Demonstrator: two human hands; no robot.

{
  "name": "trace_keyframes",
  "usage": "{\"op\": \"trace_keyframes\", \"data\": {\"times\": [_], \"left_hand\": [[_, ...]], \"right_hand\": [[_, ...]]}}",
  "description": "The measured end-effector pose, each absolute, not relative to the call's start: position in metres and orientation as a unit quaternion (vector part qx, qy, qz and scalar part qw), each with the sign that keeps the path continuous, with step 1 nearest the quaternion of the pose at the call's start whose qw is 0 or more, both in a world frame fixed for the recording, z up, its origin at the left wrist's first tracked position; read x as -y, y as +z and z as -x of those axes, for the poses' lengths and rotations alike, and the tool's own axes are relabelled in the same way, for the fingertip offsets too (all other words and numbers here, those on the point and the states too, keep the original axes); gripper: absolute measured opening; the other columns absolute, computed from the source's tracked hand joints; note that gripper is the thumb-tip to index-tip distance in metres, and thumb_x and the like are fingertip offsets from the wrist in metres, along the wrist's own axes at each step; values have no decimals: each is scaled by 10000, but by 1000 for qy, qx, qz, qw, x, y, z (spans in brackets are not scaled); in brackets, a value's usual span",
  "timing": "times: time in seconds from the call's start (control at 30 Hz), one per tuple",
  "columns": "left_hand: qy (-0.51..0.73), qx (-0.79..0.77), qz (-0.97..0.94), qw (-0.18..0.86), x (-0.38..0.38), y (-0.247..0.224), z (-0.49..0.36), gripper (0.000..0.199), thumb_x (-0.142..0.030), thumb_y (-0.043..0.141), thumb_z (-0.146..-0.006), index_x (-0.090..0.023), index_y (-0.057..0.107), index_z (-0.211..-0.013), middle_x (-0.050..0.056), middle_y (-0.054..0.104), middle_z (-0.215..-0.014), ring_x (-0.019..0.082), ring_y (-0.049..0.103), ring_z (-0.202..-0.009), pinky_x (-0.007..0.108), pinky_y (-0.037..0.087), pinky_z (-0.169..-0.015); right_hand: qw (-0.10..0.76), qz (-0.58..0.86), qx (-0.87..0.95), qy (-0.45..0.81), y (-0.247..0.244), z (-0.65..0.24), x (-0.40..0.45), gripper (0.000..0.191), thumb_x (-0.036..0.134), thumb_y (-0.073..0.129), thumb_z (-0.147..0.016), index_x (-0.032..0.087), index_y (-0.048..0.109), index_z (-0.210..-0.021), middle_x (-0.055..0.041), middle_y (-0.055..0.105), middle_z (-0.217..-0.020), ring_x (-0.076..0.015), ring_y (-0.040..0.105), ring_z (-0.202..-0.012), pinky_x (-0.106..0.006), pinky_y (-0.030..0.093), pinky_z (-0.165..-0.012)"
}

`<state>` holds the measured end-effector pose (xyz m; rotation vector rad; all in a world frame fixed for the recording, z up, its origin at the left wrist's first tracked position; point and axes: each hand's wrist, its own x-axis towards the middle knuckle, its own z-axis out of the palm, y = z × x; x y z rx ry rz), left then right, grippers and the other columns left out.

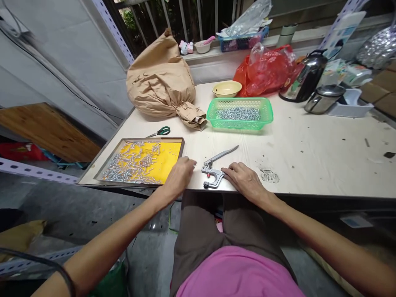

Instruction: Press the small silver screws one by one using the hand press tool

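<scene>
My right hand [243,176] is wrapped round the lower handle of metal snap-fastener pliers [216,176], which lie on the table with their upper handle raised and the jaws apart. A red tip shows inside the jaw. My left hand [181,175] is pinched closed between the pliers and the tray, with a small shiny metal piece at its fingertips; its exact kind is too small to tell. Beside that hand, a shallow tray [182,145] with a yellow bottom holds many loose small metal pins.
A green plastic basket [240,124] of similar metal pieces stands behind the pliers. Green-handled scissors [163,131] lie behind the tray. Farther back are a brown paper sack [161,82], a yellow bowl [227,88], a red plastic bag [266,72] and a metal thermos jug [305,78].
</scene>
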<state>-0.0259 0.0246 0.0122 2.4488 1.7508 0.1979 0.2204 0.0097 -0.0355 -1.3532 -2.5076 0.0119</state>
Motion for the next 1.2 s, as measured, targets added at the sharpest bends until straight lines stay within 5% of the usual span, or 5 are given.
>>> {"op": "trace_keyframes", "data": {"times": [0.17,0.4,0.77,1.2], "left_hand": [[37,-589,-794,146,-12,-3,3,177,-114,472,-844,-146,646,-844,100,628,-901,207,563,-903,331,451,-830],[224,-639,-433,595,-19,1,-7,120,-186,611,-795,-105,660,-869,3,596,-638,62,513,-510,227,501,-567],[226,-666,-479,525,-12,-8,-14,272,-361,707,-726,-110,617,-674,-50,491,-466,41,415,-376,153,311,-358],[142,-684,-530,481,-12,-3,-13,240,-342,623,-773,-116,636,-693,-35,521,-481,69,465,-363,177,345,-371]], "right_hand": [[153,474,867,11,-37,-221,-11,295,301,384,-975,233,638,-1108,-69,602,-950,-187,487,-845,-285,358,-659],[144,472,870,-1,-39,-221,-12,265,257,407,-962,227,638,-1088,-65,595,-937,-190,478,-843,-286,345,-653],[156,472,868,3,-42,-222,-12,271,271,402,-964,232,643,-1082,-75,593,-932,-196,475,-836,-294,333,-638],[141,478,867,26,-36,-220,-10,285,260,394,-964,226,642,-1100,-79,597,-948,-198,492,-855,-289,368,-669]]}}
